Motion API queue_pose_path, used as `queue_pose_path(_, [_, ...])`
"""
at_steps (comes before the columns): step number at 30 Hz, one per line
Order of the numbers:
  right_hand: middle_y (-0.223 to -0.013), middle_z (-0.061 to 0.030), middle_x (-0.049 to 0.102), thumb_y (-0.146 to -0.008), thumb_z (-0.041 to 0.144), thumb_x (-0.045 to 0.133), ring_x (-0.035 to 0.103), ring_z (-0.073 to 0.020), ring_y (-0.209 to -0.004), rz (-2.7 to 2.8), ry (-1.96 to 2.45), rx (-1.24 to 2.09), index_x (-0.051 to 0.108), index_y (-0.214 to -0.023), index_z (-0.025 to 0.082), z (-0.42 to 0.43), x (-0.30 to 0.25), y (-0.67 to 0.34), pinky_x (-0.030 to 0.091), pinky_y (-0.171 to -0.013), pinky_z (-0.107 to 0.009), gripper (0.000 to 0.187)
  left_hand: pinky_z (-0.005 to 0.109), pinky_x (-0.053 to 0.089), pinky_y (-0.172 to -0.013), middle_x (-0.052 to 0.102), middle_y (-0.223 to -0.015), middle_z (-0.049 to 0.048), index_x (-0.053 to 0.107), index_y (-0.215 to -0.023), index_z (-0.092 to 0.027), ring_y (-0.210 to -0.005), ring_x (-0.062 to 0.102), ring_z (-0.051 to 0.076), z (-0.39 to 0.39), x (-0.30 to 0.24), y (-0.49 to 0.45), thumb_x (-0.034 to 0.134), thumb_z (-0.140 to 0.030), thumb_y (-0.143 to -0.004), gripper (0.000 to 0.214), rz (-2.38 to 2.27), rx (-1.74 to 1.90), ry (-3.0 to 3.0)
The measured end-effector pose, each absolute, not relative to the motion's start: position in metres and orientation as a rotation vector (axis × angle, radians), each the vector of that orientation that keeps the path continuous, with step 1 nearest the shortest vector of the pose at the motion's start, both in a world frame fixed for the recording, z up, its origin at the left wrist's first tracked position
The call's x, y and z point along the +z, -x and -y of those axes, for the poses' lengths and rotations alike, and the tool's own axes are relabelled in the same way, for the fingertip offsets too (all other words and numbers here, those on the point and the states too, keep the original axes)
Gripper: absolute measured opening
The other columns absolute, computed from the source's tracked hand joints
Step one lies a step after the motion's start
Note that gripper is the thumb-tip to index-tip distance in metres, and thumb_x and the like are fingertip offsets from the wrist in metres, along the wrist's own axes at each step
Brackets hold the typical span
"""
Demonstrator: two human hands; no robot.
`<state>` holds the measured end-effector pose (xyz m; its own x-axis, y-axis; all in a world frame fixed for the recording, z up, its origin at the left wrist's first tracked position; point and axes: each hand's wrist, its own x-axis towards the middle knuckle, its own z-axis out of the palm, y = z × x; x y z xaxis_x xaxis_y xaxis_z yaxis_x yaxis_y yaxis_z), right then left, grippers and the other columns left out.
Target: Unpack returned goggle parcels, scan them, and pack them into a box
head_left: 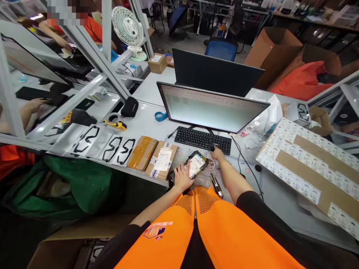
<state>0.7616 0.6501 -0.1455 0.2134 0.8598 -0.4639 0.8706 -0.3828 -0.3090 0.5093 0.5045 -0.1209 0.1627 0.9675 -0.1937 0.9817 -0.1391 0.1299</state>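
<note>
My left hand lies over the left end of a black plastic-wrapped parcel, its fingers gripping the wrapping. A white label with a barcode faces up on the parcel. Out to the right, my right hand reaches the black keyboard, a finger stretched onto the keys near the number pad; nothing shows in that hand. Between my forearms lies a utility knife. Behind the keyboard stands a lit monitor, its text too washed out to read.
Left of the parcel lie a labelled carton, a brown-taped carton and several flat white packs. A yellow tape dispenser and a black case sit behind them. A large label-covered cardboard sheet leans at right. Cables trail across the desk.
</note>
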Motion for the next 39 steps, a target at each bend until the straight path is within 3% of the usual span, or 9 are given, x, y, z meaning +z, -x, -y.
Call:
queue_pose_path(8, [-0.127, -0.0157, 0.076, -0.106, 0.031, 0.045, 0.071, -0.0283, -0.12, -1.853, -2.53, -0.959, 0.059, -0.151, 0.013, -0.524, -0.166, -0.745, 0.052, -0.104, -0.034, 0.051, 0.056, 0.041, -0.117, 0.054, -0.159, 0.0229, 0.034, -0.171, -0.021, -0.143, 0.054, 0.045, -0.526, -0.106, -0.47, 0.083, -0.057, -0.078, 0.111, -1.741, 0.157, -1.719])
queue_pose_path(11, [-0.147, -0.019, 0.064, -0.101, 0.028, 0.049, 0.061, -0.0319, -0.134, -1.892, -2.561, -0.852, 0.056, -0.154, 0.012, -0.45, -0.193, -0.74, 0.049, -0.111, -0.039, 0.056, 0.047, 0.043, -0.122, 0.059, -0.16, 0.0159, 0.043, -0.166, -0.017, -0.144, 0.058, 0.037, -0.536, -0.119, -0.449, 0.078, -0.058, -0.082, 0.1, -1.375, 0.393, -1.429])
queue_pose_path(15, [-0.158, -0.0213, 0.053, -0.097, 0.023, 0.052, 0.05, -0.0353, -0.145, -1.829, -2.551, -0.764, 0.046, -0.162, 0.013, -0.399, -0.214, -0.736, 0.046, -0.115, -0.045, 0.066, 0.046, 0.041, -0.127, 0.061, -0.16, 0.0113, 0.057, -0.158, -0.018, -0.147, 0.057, 0.036, -0.55, -0.137, -0.443, 0.078, -0.066, -0.079, 0.095, -1.188, 0.346, -1.348])
queue_pose_path(20, [-0.138, -0.0212, 0.063, -0.094, 0.021, 0.049, 0.062, -0.0326, -0.124, -1.822, -2.594, -0.901, 0.051, -0.158, 0.013, -0.417, -0.2, -0.748, 0.05, -0.109, -0.043, 0.065, 0.043, 0.045, -0.124, 0.068, -0.151, 0.0119, 0.064, -0.15, -0.016, -0.142, 0.062, 0.034, -0.557, -0.142, -0.456, 0.066, -0.066, -0.092, 0.077, -1.261, 0.242, -1.458])
queue_pose_path(23, [-0.141, -0.0225, 0.064, -0.095, 0.025, 0.046, 0.063, -0.0325, -0.126, -1.881, -2.742, -0.968, 0.053, -0.156, 0.009, -0.441, -0.169, -0.761, 0.051, -0.11, -0.044, 0.063, 0.05, 0.039, -0.127, 0.061, -0.157, 0.0189, 0.056, -0.157, -0.012, -0.148, 0.055, 0.039, -0.535, -0.133, -0.463, 0.058, -0.063, -0.099, 0.077, -1.44, 0.244, -1.546])
queue_pose_path(26, [-0.143, -0.0179, 0.068, -0.101, 0.031, 0.044, 0.064, -0.0308, -0.132, -2.122, -2.66, -1.037, 0.059, -0.151, 0.013, -0.468, -0.125, -0.768, 0.049, -0.114, -0.043, 0.055, 0.057, 0.036, -0.126, 0.047, -0.167, 0.0259, 0.038, -0.167, -0.009, -0.154, 0.046, 0.044, -0.495, -0.122, -0.477, 0.062, -0.069, -0.096, 0.096, -1.77, 0.202, -1.709])
queue_pose_path(30, [-0.133, -0.0117, 0.075, -0.102, 0.044, 0.062, 0.071, -0.0292, -0.118, -2.385, -2.116, -0.987, 0.067, -0.14, 0.022, -0.506, -0.071, -0.754, 0.054, -0.101, -0.038, 0.044, 0.059, 0.037, -0.124, 0.035, -0.173, 0.0279, 0.02, -0.172, -0.01, -0.159, 0.035, 0.046, -0.46, -0.111, -0.496, 0.082, -0.069, -0.08, 0.126, -1.903, -0.004, -1.771])
queue_pose_path(35, [-0.123, -0.0129, 0.078, -0.101, 0.034, 0.067, 0.072, -0.03, -0.112, -2.43, -1.523, -0.705, 0.066, -0.137, 0.023, -0.542, -0.037, -0.717, 0.053, -0.092, -0.035, 0.038, 0.045, 0.055, -0.104, 0.071, -0.14, 0.0242, 0.045, -0.16, -0.014, -0.131, 0.068, 0.042, -0.499, -0.1, -0.471, 0.08, -0.062, -0.086, 0.095, -1.651, -0.292, -1.825])
queue_pose_path(39, [-0.119, -0.016, 0.079, -0.108, 0.029, 0.05, 0.076, -0.0304, -0.107, -2.416, -1.279, -0.54, 0.064, -0.143, 0.023, -0.555, -0.031, -0.684, 0.054, -0.091, -0.038, 0.038, 0.041, 0.057, -0.1, 0.076, -0.132, 0.0184, 0.059, -0.147, -0.022, -0.123, 0.073, 0.04, -0.531, -0.095, -0.442, 0.087, -0.055, -0.081, 0.079, -1.563, -0.376, -1.873])
